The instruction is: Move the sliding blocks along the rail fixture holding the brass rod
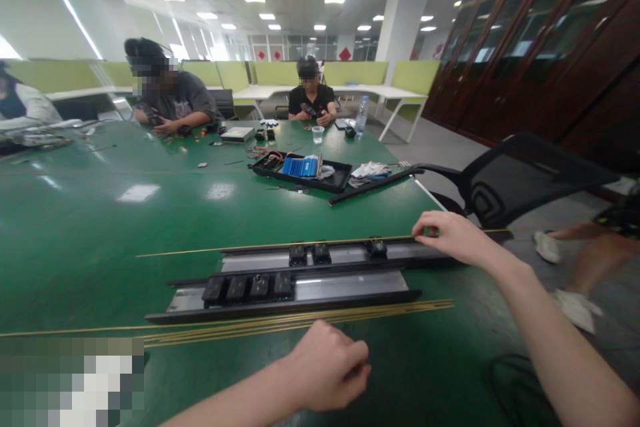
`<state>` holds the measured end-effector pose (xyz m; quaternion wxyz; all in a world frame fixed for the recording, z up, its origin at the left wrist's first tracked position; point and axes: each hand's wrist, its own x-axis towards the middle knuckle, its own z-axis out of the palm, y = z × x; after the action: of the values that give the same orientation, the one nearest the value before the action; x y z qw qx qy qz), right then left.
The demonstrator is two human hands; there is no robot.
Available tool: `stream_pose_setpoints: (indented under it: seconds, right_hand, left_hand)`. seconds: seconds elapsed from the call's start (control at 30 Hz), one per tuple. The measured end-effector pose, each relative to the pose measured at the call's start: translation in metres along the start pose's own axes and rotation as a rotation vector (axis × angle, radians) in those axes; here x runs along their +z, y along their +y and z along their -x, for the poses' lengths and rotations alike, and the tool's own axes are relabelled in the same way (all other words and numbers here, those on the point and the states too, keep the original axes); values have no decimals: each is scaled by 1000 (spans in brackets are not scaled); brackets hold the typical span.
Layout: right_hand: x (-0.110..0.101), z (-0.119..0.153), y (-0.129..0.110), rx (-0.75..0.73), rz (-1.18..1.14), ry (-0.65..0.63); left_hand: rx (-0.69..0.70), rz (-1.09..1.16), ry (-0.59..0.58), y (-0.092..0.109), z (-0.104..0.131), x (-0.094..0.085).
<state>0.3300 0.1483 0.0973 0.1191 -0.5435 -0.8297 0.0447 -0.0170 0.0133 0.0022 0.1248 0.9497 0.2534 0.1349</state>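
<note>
Two metal rails with black edges lie side by side on the green table. The far rail [350,255] carries several black blocks, and the near rail [350,281] has several more at its left part. A long thin brass rod [190,252] runs along the far rail's back edge, its right part pinched in my right hand [443,230]. My left hand [333,363] is curled closed in front of the near rail; whatever its fingers hold, if anything, is hidden. Several brass rods [300,319] lie between that hand and the near rail.
A black tray [340,177] with blue items, a grey-white cloth [370,172], a water bottle [362,115] and a cup [318,134] stand farther back. People sit across the green table [125,227]. A black chair [520,177] is at the right, beside a person's legs.
</note>
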Motion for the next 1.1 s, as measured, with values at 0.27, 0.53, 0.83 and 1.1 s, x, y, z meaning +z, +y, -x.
stream_pose_setpoints:
  seconds: [0.27,0.53,0.83,1.1]
  right_hand:
    - [-3,2,4,22,14,2]
    - [-3,4,6,27,23,16]
    - [-3,5,10,21,29,23]
    - [-5,6,12,58,46,-4]
  left_hand:
    - [-6,1,5,1,0,-1]
    - [4,-17,-6,1,-1,0]
    - [-4,-29,-31,3,-1,-3]
    - [1,-18,5,1,0,1]
